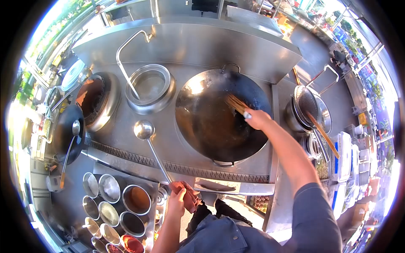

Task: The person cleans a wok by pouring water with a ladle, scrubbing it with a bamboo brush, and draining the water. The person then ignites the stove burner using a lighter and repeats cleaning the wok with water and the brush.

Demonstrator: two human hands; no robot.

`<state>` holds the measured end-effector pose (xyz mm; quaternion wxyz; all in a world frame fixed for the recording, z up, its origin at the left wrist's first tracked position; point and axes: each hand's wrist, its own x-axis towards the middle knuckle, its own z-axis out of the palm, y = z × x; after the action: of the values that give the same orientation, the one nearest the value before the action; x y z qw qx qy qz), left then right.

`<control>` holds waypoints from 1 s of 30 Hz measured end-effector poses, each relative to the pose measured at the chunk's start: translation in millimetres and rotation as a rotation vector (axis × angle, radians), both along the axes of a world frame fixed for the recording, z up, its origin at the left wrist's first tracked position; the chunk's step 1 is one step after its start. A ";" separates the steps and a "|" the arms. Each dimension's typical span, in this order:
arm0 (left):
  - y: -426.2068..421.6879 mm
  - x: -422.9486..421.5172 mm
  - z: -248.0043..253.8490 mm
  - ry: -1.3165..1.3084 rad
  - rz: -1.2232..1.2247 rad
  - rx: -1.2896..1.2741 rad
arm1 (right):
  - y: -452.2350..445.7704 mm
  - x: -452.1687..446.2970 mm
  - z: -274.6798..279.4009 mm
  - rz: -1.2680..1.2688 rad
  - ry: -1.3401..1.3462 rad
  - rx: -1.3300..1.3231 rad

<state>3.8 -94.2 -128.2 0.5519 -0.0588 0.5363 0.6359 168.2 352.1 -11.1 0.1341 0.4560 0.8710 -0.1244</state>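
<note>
My right hand (258, 119) is closed round a bamboo wok brush (237, 103). Its bristles reach into the large dark wok (198, 139) on the steel stove, near the wok's right inner side. Brownish liquid seems to lie in the wok's bottom. Low in the middle, my left hand (177, 201) is closed on a reddish-brown cloth (190, 197) at the lower end of a long-handled ladle (144, 130). The ladle's bowl is up and to the left, over the stove top. How the cloth wraps the handle is partly hidden.
A water pot (151, 86) under a curved tap (120, 55) stands left of the wok. Several seasoning containers (137, 199) fill the lower left. Strainers and bowls (310, 105) sit at right, near plastic boxes (345, 156). A second wok (67, 135) leans at far left.
</note>
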 end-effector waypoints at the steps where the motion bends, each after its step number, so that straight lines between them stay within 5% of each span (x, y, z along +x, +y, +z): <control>1: 5.1 -2.1 30.7 -0.052 -0.030 0.019 | -1.1 -24.2 -30.5 -0.126 0.265 -0.126; 5: -8.1 -3.0 -11.7 -0.009 0.052 -0.091 | -93.8 -64.7 -15.6 -0.201 0.448 -0.674; 7: -7.6 -7.2 -19.6 -0.012 0.024 -0.061 | -112.2 -24.7 -25.7 0.072 0.422 -0.613; 10: -6.3 -8.7 -15.1 -0.071 0.002 -0.079 | -111.9 49.5 20.3 0.253 0.037 -0.549; 13: 2.2 -8.2 13.7 -0.036 0.033 -0.115 | -63.4 69.3 55.5 0.186 -0.440 -0.249; 14: 1.0 -8.3 12.2 -0.034 0.034 -0.118 | -41.5 69.5 36.7 0.226 -0.326 0.021; 16: -1.4 -8.6 8.2 -0.063 0.011 -0.071 | 3.9 25.0 -0.4 0.147 -0.075 0.030; 19: 8.0 -3.1 23.3 -0.016 0.041 -0.085 | -25.3 -47.4 -48.8 -0.082 0.361 -0.179; 21: 3.4 -2.4 11.4 -0.017 0.003 -0.102 | -82.2 -66.9 5.0 -0.274 0.243 -0.624; 23: 3.9 -6.4 -14.2 -0.014 -0.023 -0.095 | -103.2 -30.3 -11.9 0.047 0.228 -0.455; 27: -5.3 -8.0 -33.8 0.158 -0.100 -0.260 | -79.9 49.3 43.5 0.178 -0.399 -0.220; 30: -6.5 -4.6 -15.8 -0.046 0.012 -0.124 | 0.4 21.3 22.2 0.158 -0.256 0.089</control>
<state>-0.9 -100.7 -144.0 0.5556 -0.1108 0.5616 0.6030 189.6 352.5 11.2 0.2331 0.4035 0.8846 -0.0157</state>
